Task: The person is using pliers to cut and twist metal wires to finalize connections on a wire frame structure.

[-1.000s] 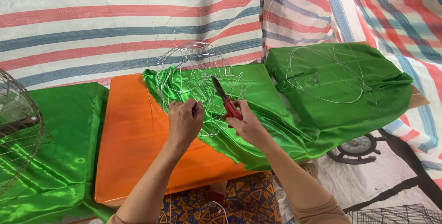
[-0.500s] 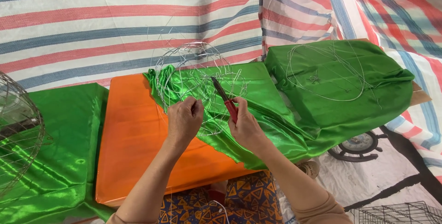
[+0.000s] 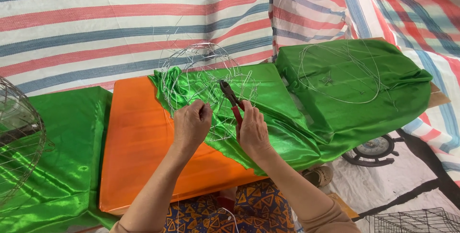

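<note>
Right hand [image 3: 253,130] closed round red-handled pliers [image 3: 231,99], nose up inside the wire frame [image 3: 206,87]. Left hand [image 3: 190,125] pinches a frame wire. Frame sits on green satin [image 3: 282,118] over the orange worktop [image 3: 143,137].

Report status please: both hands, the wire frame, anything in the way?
Left hand pinching wire frame. Right hand gripping red-handled pliers. Frame rests on green cloth. Nothing blocking.

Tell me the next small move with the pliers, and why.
Probably close the pliers on the wire the left hand pinches. The right hand holds their red handles, tips up inside the wire frame, just beside that hand's fingers.
</note>
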